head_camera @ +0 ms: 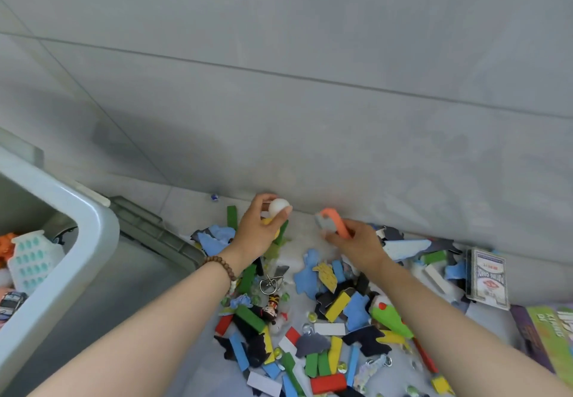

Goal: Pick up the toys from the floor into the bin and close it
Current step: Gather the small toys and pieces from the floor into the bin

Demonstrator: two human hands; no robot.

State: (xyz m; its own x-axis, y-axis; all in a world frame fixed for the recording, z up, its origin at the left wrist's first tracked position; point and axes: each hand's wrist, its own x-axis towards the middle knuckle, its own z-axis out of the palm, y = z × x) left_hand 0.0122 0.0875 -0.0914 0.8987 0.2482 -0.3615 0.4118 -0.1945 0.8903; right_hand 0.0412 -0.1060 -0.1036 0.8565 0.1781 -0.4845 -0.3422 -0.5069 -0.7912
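A heap of toys point(325, 319) covers the floor by the wall: coloured wooden blocks, blue and dark puzzle pieces, glass marbles, a small figure. My left hand point(257, 232) pinches a white ball point(279, 207) above the heap's far end, with a yellow piece tucked under its fingers. My right hand point(356, 241) grips an orange horseshoe-shaped toy with a grey end point(331, 221). The white bin point(93, 235) stands open at the left, holding several toys, including a toy car and a teal-dotted piece.
A grey lid point(155, 232) lies on the floor between the bin and the heap. A card box point(488, 278) leans against the wall at the right, beside a green and purple box point(545, 331). A marble point(214, 197) sits alone by the wall.
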